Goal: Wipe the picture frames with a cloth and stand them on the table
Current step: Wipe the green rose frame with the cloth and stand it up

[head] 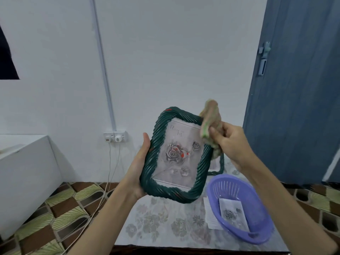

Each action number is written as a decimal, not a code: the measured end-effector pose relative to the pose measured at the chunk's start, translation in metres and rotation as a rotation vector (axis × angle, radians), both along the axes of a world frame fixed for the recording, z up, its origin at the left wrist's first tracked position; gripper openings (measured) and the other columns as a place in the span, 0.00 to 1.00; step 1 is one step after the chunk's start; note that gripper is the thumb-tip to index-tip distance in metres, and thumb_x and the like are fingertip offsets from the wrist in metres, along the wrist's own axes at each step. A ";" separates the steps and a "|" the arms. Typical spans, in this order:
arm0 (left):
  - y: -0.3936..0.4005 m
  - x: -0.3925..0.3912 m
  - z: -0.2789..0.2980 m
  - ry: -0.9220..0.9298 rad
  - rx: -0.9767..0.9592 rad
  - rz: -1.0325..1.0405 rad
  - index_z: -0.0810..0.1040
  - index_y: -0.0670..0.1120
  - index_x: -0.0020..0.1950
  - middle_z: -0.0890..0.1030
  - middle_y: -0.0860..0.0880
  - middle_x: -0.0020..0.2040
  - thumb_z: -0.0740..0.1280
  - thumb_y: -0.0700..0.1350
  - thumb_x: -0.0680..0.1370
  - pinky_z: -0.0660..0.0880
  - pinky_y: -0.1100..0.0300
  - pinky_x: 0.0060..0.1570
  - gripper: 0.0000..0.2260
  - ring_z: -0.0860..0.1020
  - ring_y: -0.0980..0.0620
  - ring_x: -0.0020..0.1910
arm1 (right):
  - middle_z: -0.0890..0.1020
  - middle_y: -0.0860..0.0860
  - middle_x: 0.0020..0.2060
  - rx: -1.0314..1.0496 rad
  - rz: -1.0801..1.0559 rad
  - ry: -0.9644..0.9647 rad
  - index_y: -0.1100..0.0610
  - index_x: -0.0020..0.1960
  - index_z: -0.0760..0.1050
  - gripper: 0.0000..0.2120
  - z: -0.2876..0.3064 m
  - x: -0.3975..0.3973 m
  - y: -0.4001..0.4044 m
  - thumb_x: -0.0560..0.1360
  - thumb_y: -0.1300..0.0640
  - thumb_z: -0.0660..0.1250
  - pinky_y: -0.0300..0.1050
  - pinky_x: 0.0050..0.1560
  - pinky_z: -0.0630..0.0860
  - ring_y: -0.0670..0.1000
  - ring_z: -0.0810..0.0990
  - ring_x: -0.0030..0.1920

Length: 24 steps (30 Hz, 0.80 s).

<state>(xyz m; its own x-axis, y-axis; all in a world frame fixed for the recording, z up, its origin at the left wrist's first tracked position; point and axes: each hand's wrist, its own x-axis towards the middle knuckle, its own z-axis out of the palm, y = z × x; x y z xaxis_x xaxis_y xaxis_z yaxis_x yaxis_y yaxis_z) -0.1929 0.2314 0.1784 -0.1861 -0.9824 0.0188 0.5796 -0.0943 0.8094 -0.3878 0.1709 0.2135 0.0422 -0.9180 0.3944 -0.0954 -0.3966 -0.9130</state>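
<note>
Just left of your right-hand fingers [217,134], which clench the cloth [209,126], lies the picture frame [176,155], long axis near upright, its upper right corner touching the cloth. Your left hand [139,162] grips its left edge above the bench [165,223].

Surface [161,223] w/ floral cloth; purple basket [257,225] sits right, paper sheet [209,218] partly under it, 2nd green frame [221,164] standing at back.
</note>
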 end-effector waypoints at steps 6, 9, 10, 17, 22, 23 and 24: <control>-0.003 0.000 -0.006 0.026 0.029 -0.020 0.84 0.46 0.53 0.82 0.41 0.57 0.57 0.69 0.67 0.78 0.44 0.52 0.32 0.81 0.42 0.54 | 0.76 0.51 0.30 0.070 0.133 -0.129 0.60 0.43 0.73 0.03 -0.006 -0.001 -0.006 0.76 0.63 0.63 0.40 0.23 0.72 0.43 0.75 0.24; -0.005 0.004 -0.004 -0.001 0.016 -0.018 0.80 0.45 0.59 0.82 0.41 0.56 0.59 0.68 0.66 0.79 0.44 0.50 0.34 0.81 0.41 0.54 | 0.78 0.54 0.33 -0.011 0.070 -0.015 0.56 0.40 0.72 0.07 -0.012 0.001 -0.003 0.75 0.65 0.64 0.44 0.24 0.76 0.50 0.77 0.29; -0.006 0.003 -0.005 -0.009 0.025 -0.011 0.80 0.45 0.59 0.82 0.41 0.56 0.59 0.68 0.66 0.79 0.45 0.50 0.33 0.81 0.42 0.53 | 0.76 0.54 0.28 -0.033 -0.032 -0.053 0.56 0.35 0.71 0.11 -0.014 0.003 -0.005 0.77 0.63 0.63 0.42 0.21 0.72 0.48 0.73 0.25; -0.010 0.003 -0.010 0.041 0.062 -0.045 0.83 0.45 0.54 0.81 0.41 0.59 0.56 0.71 0.68 0.77 0.42 0.53 0.34 0.80 0.41 0.56 | 0.84 0.48 0.33 0.237 0.196 -0.532 0.60 0.44 0.77 0.14 -0.003 -0.013 -0.015 0.81 0.59 0.54 0.37 0.34 0.79 0.44 0.83 0.35; -0.010 0.006 -0.004 -0.012 0.060 -0.036 0.83 0.46 0.55 0.82 0.41 0.57 0.56 0.69 0.67 0.79 0.44 0.49 0.33 0.81 0.42 0.53 | 0.83 0.53 0.43 0.152 0.346 -0.005 0.59 0.52 0.75 0.08 0.008 -0.025 -0.015 0.73 0.62 0.65 0.43 0.45 0.80 0.50 0.80 0.43; -0.011 0.006 -0.003 -0.033 0.051 -0.034 0.81 0.46 0.59 0.81 0.41 0.57 0.57 0.69 0.67 0.79 0.44 0.50 0.34 0.81 0.41 0.54 | 0.82 0.56 0.46 0.127 0.305 0.097 0.59 0.52 0.75 0.09 0.009 -0.022 -0.014 0.72 0.63 0.67 0.46 0.48 0.78 0.52 0.80 0.45; -0.012 0.006 -0.001 -0.046 0.044 -0.030 0.79 0.46 0.61 0.81 0.41 0.58 0.58 0.68 0.67 0.79 0.44 0.50 0.34 0.81 0.41 0.54 | 0.81 0.59 0.47 0.090 0.233 0.147 0.59 0.50 0.75 0.07 0.008 -0.017 -0.014 0.72 0.64 0.67 0.48 0.50 0.77 0.53 0.79 0.45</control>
